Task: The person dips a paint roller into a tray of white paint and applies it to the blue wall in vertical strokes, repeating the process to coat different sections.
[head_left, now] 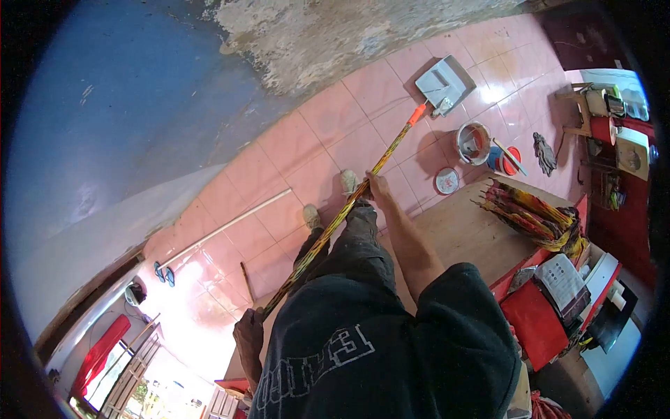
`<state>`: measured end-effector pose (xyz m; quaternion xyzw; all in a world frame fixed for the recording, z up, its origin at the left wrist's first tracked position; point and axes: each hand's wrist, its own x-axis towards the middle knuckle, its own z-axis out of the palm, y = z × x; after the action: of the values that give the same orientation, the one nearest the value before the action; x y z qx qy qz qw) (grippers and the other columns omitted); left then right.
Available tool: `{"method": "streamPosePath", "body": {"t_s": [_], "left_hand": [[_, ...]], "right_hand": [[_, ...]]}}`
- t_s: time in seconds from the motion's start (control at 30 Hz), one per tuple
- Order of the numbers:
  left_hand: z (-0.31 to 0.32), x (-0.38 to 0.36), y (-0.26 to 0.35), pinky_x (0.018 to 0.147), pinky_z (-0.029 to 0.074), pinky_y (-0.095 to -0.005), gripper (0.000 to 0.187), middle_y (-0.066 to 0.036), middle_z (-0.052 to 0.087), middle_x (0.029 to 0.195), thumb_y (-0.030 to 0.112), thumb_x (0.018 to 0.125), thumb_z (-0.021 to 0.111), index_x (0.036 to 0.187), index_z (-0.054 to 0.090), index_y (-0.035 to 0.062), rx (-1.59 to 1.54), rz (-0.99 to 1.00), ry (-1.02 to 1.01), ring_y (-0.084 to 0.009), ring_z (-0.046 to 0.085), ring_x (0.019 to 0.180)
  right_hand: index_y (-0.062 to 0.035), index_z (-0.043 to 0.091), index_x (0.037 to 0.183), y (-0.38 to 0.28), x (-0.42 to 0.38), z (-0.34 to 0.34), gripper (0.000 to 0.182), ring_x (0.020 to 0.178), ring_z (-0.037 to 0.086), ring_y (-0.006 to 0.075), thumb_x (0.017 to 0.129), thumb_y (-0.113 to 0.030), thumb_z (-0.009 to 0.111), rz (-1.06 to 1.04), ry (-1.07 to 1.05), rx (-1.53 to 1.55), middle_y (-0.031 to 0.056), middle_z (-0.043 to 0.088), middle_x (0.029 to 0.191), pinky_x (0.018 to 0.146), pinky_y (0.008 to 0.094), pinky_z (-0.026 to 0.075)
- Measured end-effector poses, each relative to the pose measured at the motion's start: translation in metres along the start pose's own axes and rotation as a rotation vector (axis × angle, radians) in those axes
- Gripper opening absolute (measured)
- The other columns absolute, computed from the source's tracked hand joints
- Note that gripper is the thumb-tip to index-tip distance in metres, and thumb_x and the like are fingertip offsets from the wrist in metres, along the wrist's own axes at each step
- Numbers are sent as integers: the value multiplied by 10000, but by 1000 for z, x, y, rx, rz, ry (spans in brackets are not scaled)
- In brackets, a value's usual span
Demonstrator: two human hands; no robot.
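Note:
A long pole (333, 225) with a yellow and dark pattern runs slantwise across my front. Around its near end, by my hip, my left hand (249, 336) is closed. Farther along, my right hand (379, 190) grips the same pole above my thigh. Beyond an orange tip (417, 114), a paint roller (442, 105) rests in a grey paint tray (466, 75) on the floor; its exact contact with the paint is too small to tell. Beside the tray stand a bucket (460, 148) with whitish smears, a round lid (447, 181), and a blue and red can (496, 159) with a stick-like tool across it.
A partly blue wall (139, 91) with a bare, peeling patch borders the pink tiled floor (293, 216). A pale pole (223, 227) and sandals (165, 274) lie left. On the right are a wooden table (447, 230), a bundled patterned cloth (534, 216) and a dark rag (544, 153).

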<state>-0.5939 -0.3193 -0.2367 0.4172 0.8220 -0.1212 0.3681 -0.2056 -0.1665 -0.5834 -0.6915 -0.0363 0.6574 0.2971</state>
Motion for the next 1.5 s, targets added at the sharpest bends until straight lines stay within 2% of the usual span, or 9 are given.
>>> {"method": "streamPosePath", "body": {"t_s": [0.2,0.3,0.53,0.7,1.07,1.13,1.33,1.4,1.5], "left_hand": [[-14,-7,-68,588,417,-423,330,-196,572,637,264,909,580,708,584,3,57,-139,60,-326,537,574],[-17,-4,-110,584,407,-434,359,-198,565,636,288,931,534,722,598,3,159,-110,91,-330,522,576],[-27,5,-35,584,414,-434,334,-211,580,672,291,930,533,758,608,15,126,54,118,-382,555,618],[-10,19,-32,545,411,-449,349,-195,564,594,296,919,556,713,607,20,140,192,241,-371,551,537],[-17,44,-172,578,448,-458,429,-175,607,625,355,923,520,665,601,21,136,38,375,-364,598,590],[-13,49,-200,574,437,-457,437,-176,604,622,347,926,511,657,591,11,48,76,367,-357,587,577],[15,81,-300,523,395,-463,426,-180,575,597,294,934,454,655,572,-5,-154,306,480,-332,543,528],[21,97,-312,517,389,-469,423,-194,582,624,291,916,432,648,551,-14,-7,58,486,-342,546,537],[51,125,-352,525,414,-465,434,-197,597,641,311,913,424,664,559,-17,-205,316,687,-358,555,551]], "right_hand": [[-14,559,846,90,-20,35,356,507,578,202,927,-360,539,-113,-282,160,70,562,634,457,328,522],[-25,557,812,155,8,65,350,440,530,196,926,-356,552,-206,5,-26,64,541,592,413,316,459],[-47,506,782,43,-33,49,300,454,512,169,924,-309,531,-166,-115,180,48,494,571,404,315,406],[-35,568,751,2,-35,50,408,440,509,155,919,-406,544,-54,52,195,48,525,577,389,309,408],[-44,533,871,66,-81,101,223,573,574,190,902,-259,580,-42,-201,165,56,550,702,480,344,483],[-14,532,920,73,-91,116,190,438,519,170,904,-201,560,-65,-145,183,53,539,641,372,307,445],[-101,303,1318,92,-138,129,509,607,572,169,905,-174,592,-239,-304,142,51,530,755,454,309,462],[-60,283,1316,67,-180,140,536,671,598,179,906,-197,600,-133,-320,118,72,569,827,518,319,496],[10,391,1203,47,-247,159,440,743,614,189,905,-230,609,-339,-230,164,95,592,874,566,322,526]]}}
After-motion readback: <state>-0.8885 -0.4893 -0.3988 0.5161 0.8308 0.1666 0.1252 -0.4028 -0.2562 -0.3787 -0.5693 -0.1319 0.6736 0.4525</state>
